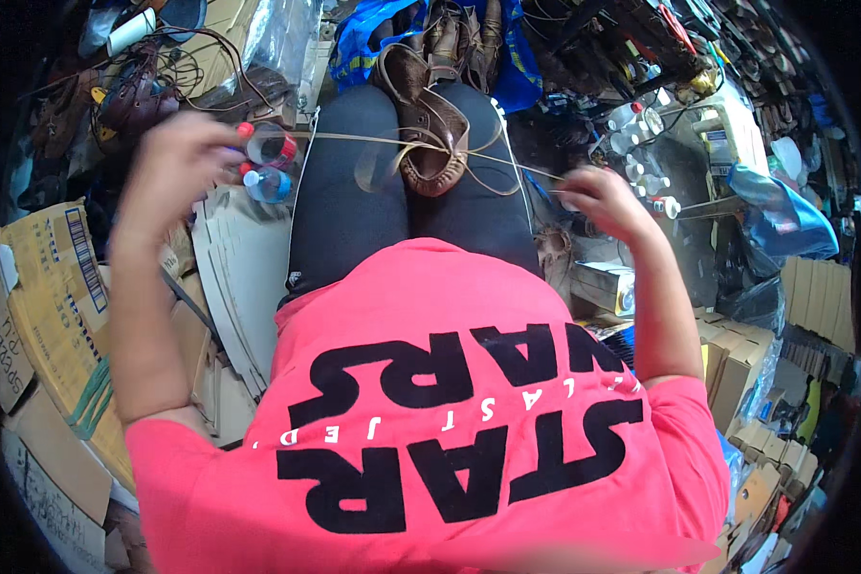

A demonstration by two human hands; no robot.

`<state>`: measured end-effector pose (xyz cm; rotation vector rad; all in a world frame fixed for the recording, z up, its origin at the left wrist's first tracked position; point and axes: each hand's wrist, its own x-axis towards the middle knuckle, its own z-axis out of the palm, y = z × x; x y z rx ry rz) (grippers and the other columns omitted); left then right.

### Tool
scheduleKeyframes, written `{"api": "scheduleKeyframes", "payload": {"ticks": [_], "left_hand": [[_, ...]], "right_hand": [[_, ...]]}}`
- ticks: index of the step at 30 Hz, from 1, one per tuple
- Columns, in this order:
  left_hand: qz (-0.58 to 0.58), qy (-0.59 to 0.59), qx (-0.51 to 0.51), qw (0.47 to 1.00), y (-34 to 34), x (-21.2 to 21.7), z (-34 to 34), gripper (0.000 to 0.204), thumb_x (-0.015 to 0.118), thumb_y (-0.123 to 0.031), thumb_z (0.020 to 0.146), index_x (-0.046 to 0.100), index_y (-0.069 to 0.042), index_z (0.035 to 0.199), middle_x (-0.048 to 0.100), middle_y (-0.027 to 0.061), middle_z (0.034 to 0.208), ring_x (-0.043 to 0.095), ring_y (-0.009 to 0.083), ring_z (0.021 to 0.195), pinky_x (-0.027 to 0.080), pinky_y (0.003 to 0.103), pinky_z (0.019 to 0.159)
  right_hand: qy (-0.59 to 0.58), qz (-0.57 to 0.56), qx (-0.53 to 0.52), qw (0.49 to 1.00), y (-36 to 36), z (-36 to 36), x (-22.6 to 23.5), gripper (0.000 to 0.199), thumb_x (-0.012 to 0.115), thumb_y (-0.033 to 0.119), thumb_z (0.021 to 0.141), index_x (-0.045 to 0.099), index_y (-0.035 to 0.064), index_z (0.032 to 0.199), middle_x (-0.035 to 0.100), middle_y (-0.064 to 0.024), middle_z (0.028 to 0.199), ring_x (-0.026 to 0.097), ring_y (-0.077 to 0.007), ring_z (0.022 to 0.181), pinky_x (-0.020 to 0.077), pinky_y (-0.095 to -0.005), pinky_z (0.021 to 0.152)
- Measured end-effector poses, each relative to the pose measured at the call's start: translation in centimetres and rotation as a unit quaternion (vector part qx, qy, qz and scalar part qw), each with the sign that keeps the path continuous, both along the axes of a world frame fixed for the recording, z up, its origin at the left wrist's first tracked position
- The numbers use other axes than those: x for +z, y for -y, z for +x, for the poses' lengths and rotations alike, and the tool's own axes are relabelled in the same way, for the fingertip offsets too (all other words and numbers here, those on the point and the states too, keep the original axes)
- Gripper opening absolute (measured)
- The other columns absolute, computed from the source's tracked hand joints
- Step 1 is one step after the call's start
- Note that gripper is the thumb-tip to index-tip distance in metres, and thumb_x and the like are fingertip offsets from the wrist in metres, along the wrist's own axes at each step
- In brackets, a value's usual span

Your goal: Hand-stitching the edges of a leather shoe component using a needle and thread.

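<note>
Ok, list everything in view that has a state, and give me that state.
Brown shoe: unfinished-looking, toe toward the wearer, thread loops around its toe end.
Thread: drawn out straight to both sides, loose loops near the shoe.
Left hand: raised, blurred, grip unclear.
Right hand: fingers closed on the thread.
Blue bag: open, brown footwear inside.
Blue-tinted bottle: capped.

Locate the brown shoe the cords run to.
In the head view, the brown shoe sits upper centre between the thighs, flanked by the left hand and right hand.
</note>
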<state>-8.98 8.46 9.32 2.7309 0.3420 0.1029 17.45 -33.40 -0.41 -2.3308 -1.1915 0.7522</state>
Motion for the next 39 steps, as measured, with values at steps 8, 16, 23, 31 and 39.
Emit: {"api": "scheduleKeyframes", "payload": {"ticks": [8,16,23,31,39], "left_hand": [[0.157,0.138,0.303,0.930,-10.4,2.0,-6.0,0.028,0.062,-0.020,0.087,0.067,-0.002,0.108,0.070,0.0127,0.094,0.065,0.0184,0.084,0.049,0.031,0.081],[-0.145,0.093,-0.196,0.965,10.8,-7.5,10.9,0.022,0.068,-0.015,0.080,0.069,-0.011,0.102,0.059,0.0088,0.105,0.059,0.0262,0.101,0.047,0.035,0.089],[-0.180,-0.003,-0.221,0.959,10.3,-8.4,14.2,0.014,0.069,-0.015,0.078,0.064,-0.005,0.086,0.060,0.0085,0.095,0.061,0.0232,0.091,0.048,0.032,0.083],[-0.409,-0.112,-0.197,0.884,9.2,-10.0,14.6,0.017,0.068,-0.015,0.081,0.067,-0.001,0.091,0.061,0.0037,0.095,0.058,0.0131,0.092,0.045,0.028,0.086],[-0.449,-0.110,-0.190,0.866,9.1,-10.3,14.3,0.019,0.068,-0.016,0.082,0.069,-0.002,0.095,0.061,0.0036,0.096,0.058,0.0124,0.093,0.044,0.028,0.087]], "right_hand": [[0.150,-0.336,-0.183,0.912,18.3,4.9,-7.3,0.024,0.058,0.015,0.084,0.071,0.0129,0.104,0.069,-0.0139,0.096,0.066,-0.0282,0.090,0.0503,-0.0384,0.080],[-0.081,0.229,-0.048,0.969,-9.1,-1.5,0.0,0.020,0.070,-0.001,0.076,0.071,0.0050,0.095,0.064,-0.0041,0.087,0.061,-0.0111,0.083,0.0504,-0.0252,0.075],[-0.157,0.198,-0.041,0.967,-10.3,-0.6,-1.9,0.017,0.072,0.000,0.076,0.072,0.0088,0.091,0.063,-0.0018,0.086,0.059,-0.0098,0.082,0.0494,-0.0242,0.075],[-0.186,0.239,-0.021,0.953,-10.0,-2.0,-2.7,0.013,0.074,0.004,0.076,0.073,0.0092,0.088,0.062,0.0006,0.083,0.057,-0.0089,0.082,0.0463,-0.0237,0.076],[-0.162,0.230,-0.055,0.958,-9.8,-2.3,-2.7,0.010,0.074,0.006,0.078,0.071,0.0070,0.088,0.057,0.0013,0.083,0.054,-0.0078,0.079,0.0458,-0.0229,0.072]]}}
